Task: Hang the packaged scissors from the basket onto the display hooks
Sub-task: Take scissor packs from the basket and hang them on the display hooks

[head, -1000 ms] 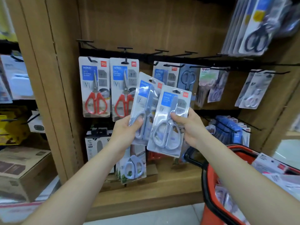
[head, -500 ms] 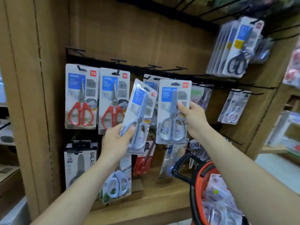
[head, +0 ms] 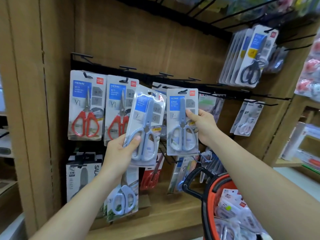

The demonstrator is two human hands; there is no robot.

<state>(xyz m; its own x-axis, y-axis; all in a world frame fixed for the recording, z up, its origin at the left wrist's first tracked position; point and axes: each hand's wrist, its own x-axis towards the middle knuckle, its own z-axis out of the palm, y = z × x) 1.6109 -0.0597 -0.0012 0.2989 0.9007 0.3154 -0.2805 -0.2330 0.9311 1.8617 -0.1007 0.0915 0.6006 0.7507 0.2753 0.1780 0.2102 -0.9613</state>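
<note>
My right hand (head: 201, 126) grips a pack of grey-blue scissors (head: 181, 122) by its right edge, held upright against the middle row of black display hooks (head: 165, 74), its hang hole at a hook tip. My left hand (head: 121, 149) holds a second, tilted pack of the same scissors (head: 145, 125) by its lower left corner, thumb on the handles. The red basket (head: 212, 193) with a black handle sits at the lower right, with several more packs inside.
Two packs of red-handled scissors (head: 86, 104) hang left of my hands. Black-handled scissors (head: 249, 56) hang at the upper right, pale ones (head: 246, 118) farther right. More packs hang below over a wooden shelf (head: 155, 219). A wooden post (head: 26, 101) bounds the left.
Both hands have lifted their packs higher towards the hook row. The right pack has turned upright and its top now meets a hook. The view has tilted up.
</note>
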